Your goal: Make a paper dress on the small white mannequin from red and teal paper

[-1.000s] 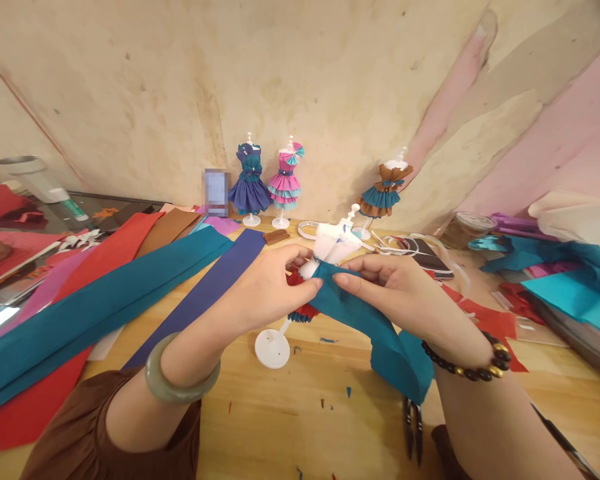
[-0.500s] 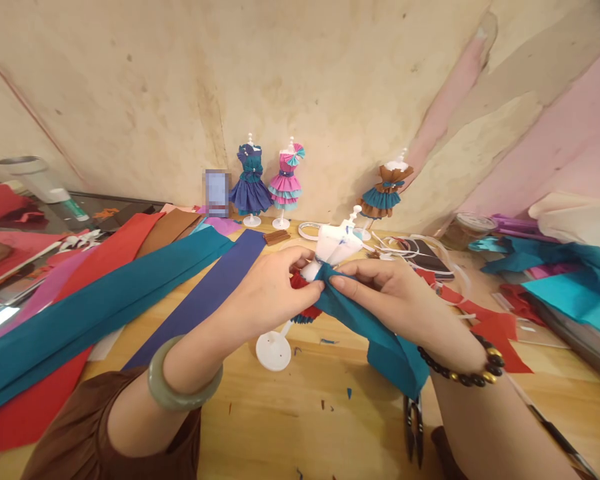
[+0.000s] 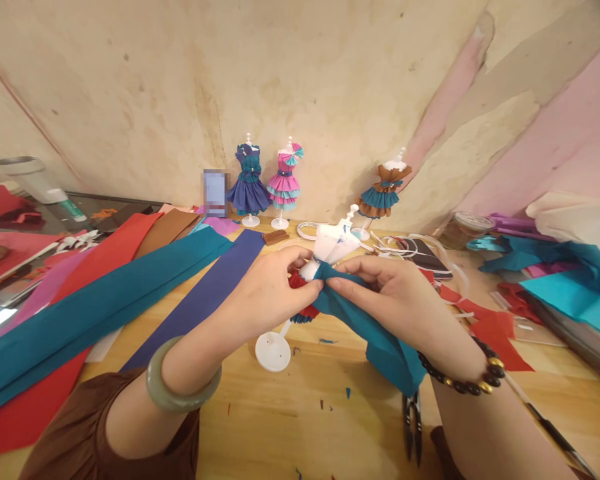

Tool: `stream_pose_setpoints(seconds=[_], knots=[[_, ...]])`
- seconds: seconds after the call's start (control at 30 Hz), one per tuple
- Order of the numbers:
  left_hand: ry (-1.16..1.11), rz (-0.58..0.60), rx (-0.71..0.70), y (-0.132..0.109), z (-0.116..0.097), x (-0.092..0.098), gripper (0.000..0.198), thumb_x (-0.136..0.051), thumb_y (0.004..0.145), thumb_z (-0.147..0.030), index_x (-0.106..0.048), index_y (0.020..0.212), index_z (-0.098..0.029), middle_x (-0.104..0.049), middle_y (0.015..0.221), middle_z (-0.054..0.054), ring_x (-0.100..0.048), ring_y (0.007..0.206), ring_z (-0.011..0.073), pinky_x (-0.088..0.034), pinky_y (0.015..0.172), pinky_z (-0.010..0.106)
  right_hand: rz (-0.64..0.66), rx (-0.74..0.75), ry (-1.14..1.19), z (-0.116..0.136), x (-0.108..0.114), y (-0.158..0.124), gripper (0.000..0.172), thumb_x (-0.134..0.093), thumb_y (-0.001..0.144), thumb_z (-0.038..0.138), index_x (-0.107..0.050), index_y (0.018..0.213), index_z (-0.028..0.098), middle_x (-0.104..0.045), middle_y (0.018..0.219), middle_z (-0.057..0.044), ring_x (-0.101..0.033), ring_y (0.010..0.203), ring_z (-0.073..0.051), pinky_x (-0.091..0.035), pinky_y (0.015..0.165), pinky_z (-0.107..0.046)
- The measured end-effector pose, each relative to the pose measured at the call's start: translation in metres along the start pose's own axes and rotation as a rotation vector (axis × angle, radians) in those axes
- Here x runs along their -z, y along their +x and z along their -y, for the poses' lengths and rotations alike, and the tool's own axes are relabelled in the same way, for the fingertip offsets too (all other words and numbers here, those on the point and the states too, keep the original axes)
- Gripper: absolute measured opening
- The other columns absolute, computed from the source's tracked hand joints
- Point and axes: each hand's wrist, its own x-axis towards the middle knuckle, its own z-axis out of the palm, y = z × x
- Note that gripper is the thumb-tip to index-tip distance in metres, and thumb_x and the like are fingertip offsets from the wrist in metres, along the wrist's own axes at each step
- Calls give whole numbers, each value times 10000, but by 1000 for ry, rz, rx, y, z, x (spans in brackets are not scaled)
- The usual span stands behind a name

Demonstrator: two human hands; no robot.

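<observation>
A small white mannequin [image 3: 337, 240] is tilted to the right, its round base [image 3: 273, 351] lifted toward me. Red and teal pleated material [image 3: 303, 310] goes round its lower part. My left hand [image 3: 275, 283] is closed round the mannequin's waist, thumb against the gathered end of a teal strip [image 3: 390, 353]. Between the thumb and fingers of my right hand [image 3: 385, 287] the same strip is pinched at the waist. From there it hangs down to the right, below my right hand.
Three dressed mannequins, one blue-teal [image 3: 250, 177], one pink [image 3: 284, 180], one brown-teal [image 3: 387, 190], stand by the wall. Long paper strips [image 3: 105, 310] lie left. Black scissors [image 3: 412, 430] lie below the teal strip. Red scraps [image 3: 495, 327] and teal paper [image 3: 575, 280] are on the right.
</observation>
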Motion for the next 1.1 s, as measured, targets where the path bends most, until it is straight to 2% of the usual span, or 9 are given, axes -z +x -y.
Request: stream_pose_setpoints(seconds=[0.07, 0.27, 0.5, 0.67, 0.9, 1.1], knots=[[22, -13, -4, 0, 1, 0, 91, -615, 784, -251, -645, 856, -205, -670, 787, 17, -669, 717, 189, -563, 610, 305, -14, 6, -1, 0, -1, -1, 179, -624, 877, 364, -722, 881, 214, -757, 870, -17, -664, 757, -185, -515, 665, -285], [58, -17, -19, 0, -2, 0, 77, -605, 785, -237, -643, 844, -205, -676, 785, 16, -672, 742, 192, -555, 655, 312, 0, -3, -20, -1, -1, -1, 230, -594, 904, 368, -718, 791, 211, -758, 849, -12, -663, 700, -169, -511, 620, -271], [69, -9, -1, -1, -2, 0, 125, -613, 789, -253, -650, 896, -199, -677, 781, 21, -670, 736, 195, -550, 640, 301, -45, 15, -9, 0, -5, 0, 152, -639, 874, 324, -735, 836, 212, -762, 823, -5, -675, 712, -166, -519, 637, -262], [80, -8, 4, -1, -2, 0, 125, -615, 793, -269, -654, 895, -207, -677, 779, 22, -672, 726, 199, -549, 626, 303, -80, -28, 71, -1, -7, 0, 145, -685, 836, 345, -715, 810, 205, -769, 830, -25, -700, 719, -187, -545, 632, -276], [87, -33, 0, -1, -3, -1, 123, -636, 779, -276, -666, 884, -219, -685, 787, 24, -674, 738, 207, -546, 631, 310, -174, -70, 15, -3, -10, 0, 192, -691, 829, 384, -726, 774, 204, -765, 758, -37, -700, 679, -202, -532, 583, -292], [107, -26, -6, -1, -3, 0, 112, -629, 785, -277, -659, 877, -219, -695, 802, 23, -675, 745, 202, -540, 639, 306, -173, -114, 121, -3, -11, 1, 195, -726, 790, 387, -720, 735, 200, -768, 751, -41, -707, 680, -199, -547, 583, -284]])
